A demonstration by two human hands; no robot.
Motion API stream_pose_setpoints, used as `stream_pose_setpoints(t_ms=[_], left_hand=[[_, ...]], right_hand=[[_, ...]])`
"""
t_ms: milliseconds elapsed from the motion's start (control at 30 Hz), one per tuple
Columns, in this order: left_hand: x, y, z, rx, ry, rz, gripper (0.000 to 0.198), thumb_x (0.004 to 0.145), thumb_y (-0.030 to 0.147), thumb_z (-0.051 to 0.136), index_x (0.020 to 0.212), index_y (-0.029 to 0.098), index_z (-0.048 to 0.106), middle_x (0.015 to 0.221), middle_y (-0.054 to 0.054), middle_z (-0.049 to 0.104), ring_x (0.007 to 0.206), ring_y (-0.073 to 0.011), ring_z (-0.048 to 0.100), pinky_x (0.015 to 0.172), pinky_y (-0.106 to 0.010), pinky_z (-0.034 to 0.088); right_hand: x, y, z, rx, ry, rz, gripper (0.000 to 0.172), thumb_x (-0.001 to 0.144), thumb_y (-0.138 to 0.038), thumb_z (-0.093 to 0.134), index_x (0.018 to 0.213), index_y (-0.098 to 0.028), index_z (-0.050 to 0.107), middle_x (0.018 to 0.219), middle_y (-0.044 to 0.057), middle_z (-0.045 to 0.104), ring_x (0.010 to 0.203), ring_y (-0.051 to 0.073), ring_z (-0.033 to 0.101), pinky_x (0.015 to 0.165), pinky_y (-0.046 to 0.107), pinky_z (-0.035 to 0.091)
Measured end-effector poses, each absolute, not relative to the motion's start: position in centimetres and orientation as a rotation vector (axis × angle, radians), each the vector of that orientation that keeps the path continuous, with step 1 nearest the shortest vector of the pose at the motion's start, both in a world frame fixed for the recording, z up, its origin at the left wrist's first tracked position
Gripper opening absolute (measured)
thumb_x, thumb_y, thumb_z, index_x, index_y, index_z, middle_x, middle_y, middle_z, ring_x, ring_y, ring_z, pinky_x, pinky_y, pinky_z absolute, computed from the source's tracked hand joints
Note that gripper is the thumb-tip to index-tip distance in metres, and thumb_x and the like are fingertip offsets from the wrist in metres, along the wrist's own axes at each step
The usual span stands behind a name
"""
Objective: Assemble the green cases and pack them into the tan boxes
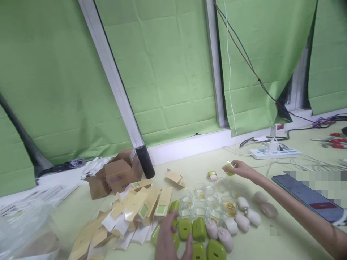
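My right hand reaches in from the right. It pinches a small green case between thumb and fingertips, and a thin pale piece shows at its top. Beside it on the table lies a green-and-white case. My left hand, slightly blurred, hovers over the green cases at the bottom centre. Its fingers are apart and nothing shows between them. Beyond these cases stand several clear plastic cups, some with yellowish bits inside. Off-white and pinkish rounded pieces lie to their right.
Flattened and folded tan cartons pile up on the left, near an open brown box and a black cylinder. A power strip with cables, a dark flat device and red-handled tools occupy the right.
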State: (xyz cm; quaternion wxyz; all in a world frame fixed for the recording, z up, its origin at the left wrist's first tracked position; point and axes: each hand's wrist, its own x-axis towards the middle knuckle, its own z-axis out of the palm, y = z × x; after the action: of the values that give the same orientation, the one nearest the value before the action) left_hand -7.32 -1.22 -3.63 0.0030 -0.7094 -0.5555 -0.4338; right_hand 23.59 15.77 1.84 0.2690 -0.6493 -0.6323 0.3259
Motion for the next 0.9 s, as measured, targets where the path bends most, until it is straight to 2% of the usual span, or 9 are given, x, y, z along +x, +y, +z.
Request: stream_pose_setpoints(t_ms=[67, 167, 233, 300, 400, 467, 533, 667, 900], left_hand=[[-4.8, -0.8, -1.6, -2.413, -1.815, -1.439, 0.044, 0.085, 0.030, 0.045, 0.127, 0.021, 0.035, 0.114, -0.012, 0.053, 0.089, -0.0211, 0.056, 0.088, -0.044, 0.044], [-1.5, 0.3, 1.2, -2.642, -2.120, -1.538, 0.074, 0.077, 0.033, 0.060, 0.140, 0.023, 0.021, 0.121, -0.013, 0.050, 0.100, -0.0245, 0.054, 0.085, -0.043, 0.046], [-0.5, 1.1, 2.0, -2.820, -2.020, -1.675, 0.072, 0.072, 0.031, 0.066, 0.136, 0.025, 0.032, 0.126, -0.011, 0.049, 0.109, -0.0260, 0.051, 0.091, -0.042, 0.043], [-0.5, 1.8, 1.8, -2.792, -1.905, -1.961, 0.058, 0.066, 0.029, 0.072, 0.118, 0.023, 0.048, 0.118, -0.008, 0.054, 0.109, -0.0254, 0.051, 0.092, -0.038, 0.043], [-1.1, 2.5, 0.2, -2.401, -2.035, -2.534, 0.049, 0.062, 0.033, 0.076, 0.098, 0.023, 0.046, 0.095, -0.002, 0.060, 0.076, -0.0152, 0.059, 0.063, -0.025, 0.048], [-1.4, 2.8, -0.9, -2.239, -2.105, -2.876, 0.053, 0.066, 0.044, 0.073, 0.102, 0.025, 0.039, 0.080, 0.003, 0.058, 0.050, -0.0070, 0.048, 0.042, -0.017, 0.037], [-1.5, 2.8, -1.5, -2.318, -2.087, -3.117, 0.061, 0.068, 0.051, 0.069, 0.110, 0.026, 0.034, 0.065, 0.008, 0.051, 0.041, -0.0045, 0.037, 0.036, -0.015, 0.029], [-1.3, 2.6, -1.5, -2.674, -2.055, -3.106, 0.055, 0.070, 0.043, 0.071, 0.110, 0.023, 0.038, 0.050, 0.012, 0.041, 0.038, -0.0041, 0.036, 0.037, -0.013, 0.032], [-1.5, 2.5, -1.4, -2.681, -2.052, -3.109, 0.047, 0.066, 0.040, 0.073, 0.100, 0.022, 0.045, 0.073, 0.005, 0.055, 0.037, -0.0001, 0.036, 0.031, -0.012, 0.032]], right_hand=[[21.6, 13.7, 2.7, -1.609, -1.735, 0.989, 0.048, 0.082, -0.060, 0.051, 0.087, -0.013, 0.059, 0.075, 0.002, 0.057, 0.063, 0.013, 0.049, 0.052, 0.024, 0.037], [18.2, 9.7, 3.3, -1.389, -1.816, 1.249, 0.055, 0.077, -0.068, 0.048, 0.081, -0.015, 0.062, 0.063, -0.001, 0.052, 0.049, 0.009, 0.036, 0.045, 0.023, 0.027], [16.5, 7.4, 3.3, -1.265, -1.803, 1.395, 0.058, 0.079, -0.070, 0.042, 0.084, -0.016, 0.061, 0.059, -0.004, 0.047, 0.045, 0.007, 0.028, 0.043, 0.022, 0.022], [15.6, 5.9, 2.9, -1.132, -1.665, 1.506, 0.058, 0.082, -0.071, 0.034, 0.089, -0.018, 0.059, 0.062, -0.005, 0.044, 0.044, 0.007, 0.022, 0.042, 0.022, 0.017], [15.3, 5.0, 1.9, -1.020, -1.492, 1.520, 0.053, 0.081, -0.070, 0.038, 0.078, -0.020, 0.055, 0.060, -0.007, 0.038, 0.045, 0.007, 0.021, 0.044, 0.022, 0.014], [15.2, 4.8, 1.0, -1.015, -1.551, 1.492, 0.053, 0.079, -0.069, 0.043, 0.064, -0.019, 0.049, 0.054, -0.008, 0.032, 0.048, 0.008, 0.023, 0.046, 0.023, 0.016], [14.9, 4.4, 0.3, -0.984, -1.666, 1.489, 0.054, 0.079, -0.068, 0.046, 0.056, -0.019, 0.046, 0.053, -0.006, 0.033, 0.051, 0.010, 0.028, 0.048, 0.023, 0.021], [14.5, 3.6, -0.2, -0.884, -1.762, 1.461, 0.053, 0.081, -0.065, 0.044, 0.058, -0.019, 0.052, 0.057, -0.003, 0.045, 0.057, 0.013, 0.039, 0.056, 0.026, 0.030], [14.8, 3.5, -0.1, -0.938, -1.668, 1.524, 0.056, 0.081, -0.065, 0.046, 0.052, -0.017, 0.055, 0.047, -0.007, 0.028, 0.046, 0.009, 0.023, 0.046, 0.024, 0.018]])
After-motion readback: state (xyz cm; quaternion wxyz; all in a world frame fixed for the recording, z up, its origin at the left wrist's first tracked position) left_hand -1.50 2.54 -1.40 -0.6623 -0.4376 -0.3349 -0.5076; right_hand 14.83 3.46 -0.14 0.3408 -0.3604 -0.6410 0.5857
